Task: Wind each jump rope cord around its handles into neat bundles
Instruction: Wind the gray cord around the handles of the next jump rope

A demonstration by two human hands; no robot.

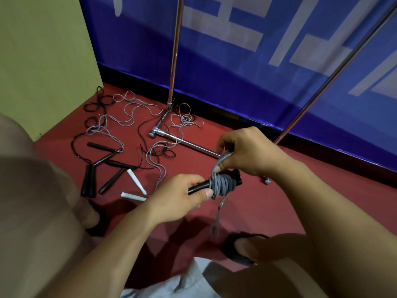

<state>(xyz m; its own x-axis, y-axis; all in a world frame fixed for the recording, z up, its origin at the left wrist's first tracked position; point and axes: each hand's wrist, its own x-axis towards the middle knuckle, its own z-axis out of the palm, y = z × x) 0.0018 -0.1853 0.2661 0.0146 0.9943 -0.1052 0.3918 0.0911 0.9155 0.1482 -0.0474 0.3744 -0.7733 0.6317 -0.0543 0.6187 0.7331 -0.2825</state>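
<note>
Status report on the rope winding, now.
Left hand grips black handles. Right hand pinches grey cord, mostly wound, short tail hanging. More ropes loose on floor, none obstructing.

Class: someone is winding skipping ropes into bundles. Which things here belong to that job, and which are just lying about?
Part of the job:
- grey cord half wound on black handles
- left hand, right hand
- loose ropes on floor
- white handles

Just lying about:
- metal stand
- blue banner
- sandal

Red floor (300,201) strewn with loose jump ropes

Beyond the left hand (182,196) lie black handles (89,181) and two white handles (136,181) — tangled grey cords (129,117) and black cords (96,103) farther off — beside a chrome stand base (184,143).
</note>
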